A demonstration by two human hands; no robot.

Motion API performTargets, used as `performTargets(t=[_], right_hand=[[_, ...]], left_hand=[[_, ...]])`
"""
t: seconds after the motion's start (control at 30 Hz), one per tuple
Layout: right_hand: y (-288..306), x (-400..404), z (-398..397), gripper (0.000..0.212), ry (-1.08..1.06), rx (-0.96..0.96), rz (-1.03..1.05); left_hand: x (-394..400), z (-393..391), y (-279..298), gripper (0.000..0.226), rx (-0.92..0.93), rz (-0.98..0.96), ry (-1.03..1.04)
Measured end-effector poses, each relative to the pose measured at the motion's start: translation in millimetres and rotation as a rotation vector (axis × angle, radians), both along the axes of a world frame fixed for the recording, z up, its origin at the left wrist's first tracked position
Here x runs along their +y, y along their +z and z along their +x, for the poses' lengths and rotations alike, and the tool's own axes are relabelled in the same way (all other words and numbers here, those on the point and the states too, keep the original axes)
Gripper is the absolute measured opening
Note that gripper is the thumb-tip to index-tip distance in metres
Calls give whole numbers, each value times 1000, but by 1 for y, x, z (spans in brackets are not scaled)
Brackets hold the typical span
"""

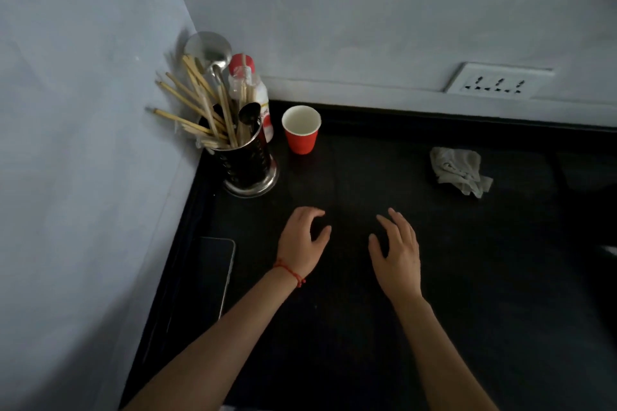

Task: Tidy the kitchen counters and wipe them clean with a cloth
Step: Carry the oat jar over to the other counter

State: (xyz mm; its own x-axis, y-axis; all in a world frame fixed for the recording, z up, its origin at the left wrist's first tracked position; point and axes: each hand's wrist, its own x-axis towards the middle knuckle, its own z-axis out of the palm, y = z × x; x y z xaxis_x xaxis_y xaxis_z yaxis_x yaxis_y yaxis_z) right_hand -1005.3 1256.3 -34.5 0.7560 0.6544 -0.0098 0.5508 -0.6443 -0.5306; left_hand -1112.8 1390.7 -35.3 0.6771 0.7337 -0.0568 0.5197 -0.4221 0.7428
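So the crumpled pale grey cloth is just sitting in a wrinkly heap on the black kitchen counter, bunched up, kind of dingy looking, with one corner trailing off toward the front edge. Nobody's touching it. Using it as the reference point: the red paper cup with a white inside stands upright well off to the cloth's left and a bit further back, and further left again, in the corner, there's the shiny perforated metal utensil holder stuffed with wooden chopsticks and a steel ladle. A clear plastic bottle with a red cap is tucked right behind that holder. The white wall socket is up on the wall behind the cloth.

Hands: both are nearer the front than the cloth and to its left, well apart from it. The left hand, red string bracelet on the wrist, has its fingers loosely curled with the thumb out, gripping nothing. The right hand has fingers fairly straight and slightly spread, also holding nothing. Can't tell if either is actually touching the counter.

A dark flat phone lies far left of the cloth along the counter edge.
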Motion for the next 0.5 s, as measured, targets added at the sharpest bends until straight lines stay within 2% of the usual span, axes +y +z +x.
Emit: performTargets(t=[0.17,0.5], right_hand=[[14,-95,-22,44,-245,89,-31],[5,-311,-106,34,-994,68,98]], left_hand=[[-41,-10,4,29,0,-9,-220],[-163,8,10,25,-7,-76,-603]])
